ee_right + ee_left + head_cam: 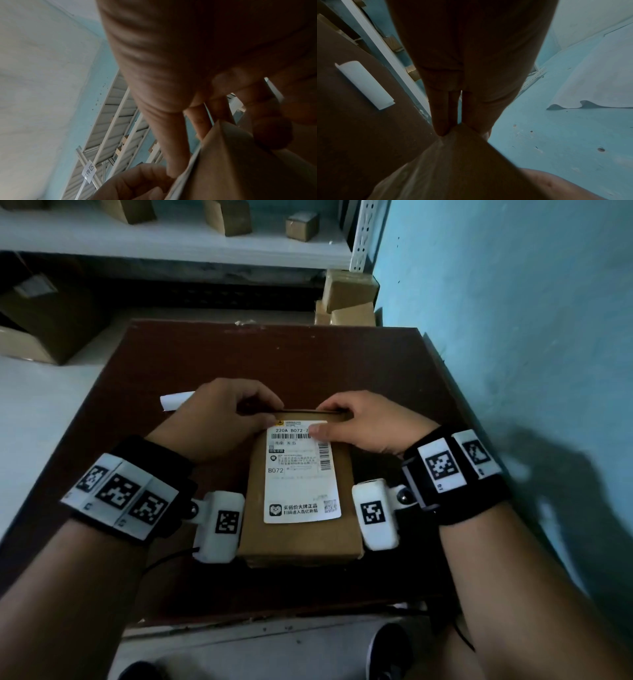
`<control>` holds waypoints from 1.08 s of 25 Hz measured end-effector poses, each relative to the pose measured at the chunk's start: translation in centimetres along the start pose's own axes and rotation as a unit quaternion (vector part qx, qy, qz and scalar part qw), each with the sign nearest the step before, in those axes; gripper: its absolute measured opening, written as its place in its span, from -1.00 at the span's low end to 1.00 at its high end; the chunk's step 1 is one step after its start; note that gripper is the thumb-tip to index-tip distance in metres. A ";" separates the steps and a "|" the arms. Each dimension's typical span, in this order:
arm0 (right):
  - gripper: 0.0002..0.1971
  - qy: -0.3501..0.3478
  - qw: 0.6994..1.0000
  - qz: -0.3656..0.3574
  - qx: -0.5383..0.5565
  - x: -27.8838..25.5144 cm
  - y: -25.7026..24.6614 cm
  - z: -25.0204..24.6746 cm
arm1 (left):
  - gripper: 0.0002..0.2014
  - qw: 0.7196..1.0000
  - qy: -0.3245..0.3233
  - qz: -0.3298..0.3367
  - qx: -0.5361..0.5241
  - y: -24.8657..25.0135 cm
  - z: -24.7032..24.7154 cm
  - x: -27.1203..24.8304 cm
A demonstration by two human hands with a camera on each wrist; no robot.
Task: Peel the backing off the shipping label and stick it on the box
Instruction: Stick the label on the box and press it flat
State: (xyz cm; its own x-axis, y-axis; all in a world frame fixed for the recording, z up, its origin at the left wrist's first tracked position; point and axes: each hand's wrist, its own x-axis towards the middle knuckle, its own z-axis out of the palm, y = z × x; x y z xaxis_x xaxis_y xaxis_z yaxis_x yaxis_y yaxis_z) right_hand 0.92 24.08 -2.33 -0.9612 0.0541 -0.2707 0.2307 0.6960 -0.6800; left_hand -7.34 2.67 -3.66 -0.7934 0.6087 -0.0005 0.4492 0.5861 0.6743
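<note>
A brown cardboard box (298, 539) lies on the dark brown table (274, 361), with the white printed shipping label (301, 484) flat on its top. My left hand (239, 412) grips the far left corner, its fingers (441, 115) reaching down the far side of the box (453, 162). My right hand (339, 419) holds the far right edge, with its thumb pressing on the label's upper right corner. In the right wrist view its fingers (171, 142) curl over the rim of the box (240, 162). The curled white backing sheet (176, 401) lies on the table left of my left hand.
White shelving (171, 241) with small cartons stands behind the table. More cartons (349, 299) are stacked at the back right by the blue wall (513, 337), which runs close along the table's right side. A large carton (44, 320) sits at the back left.
</note>
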 end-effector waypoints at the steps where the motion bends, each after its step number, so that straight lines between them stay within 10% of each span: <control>1: -0.57 0.003 1.000 -0.002 0.008 0.1 0.2 0.1 | -0.81 1.000 0.000 0.005 0.002 0.0 0.0 0.0; 13: -0.82 0.067 0.996 0.012 0.054 0.4 1.0 0.8 | -0.38 0.995 -0.093 -0.040 0.006 0.5 0.0 -0.1; 21: -0.36 0.010 0.997 0.065 -0.039 0.3 1.3 0.7 | -0.45 0.989 -0.083 -0.118 0.020 -0.5 0.5 0.4; 27: -0.47 0.012 0.998 0.056 -0.033 0.2 1.2 0.8 | -0.64 0.988 -0.109 -0.111 -0.019 0.4 0.2 -0.4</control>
State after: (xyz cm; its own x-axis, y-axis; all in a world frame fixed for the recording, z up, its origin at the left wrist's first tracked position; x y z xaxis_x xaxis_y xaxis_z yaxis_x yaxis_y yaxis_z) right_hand 1.13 24.37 -3.79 -0.9338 0.1505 -0.3246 0.3264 0.7298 -0.6007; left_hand -6.80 2.76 -3.56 -0.7616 0.5704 -0.3077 0.2544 0.6998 0.6675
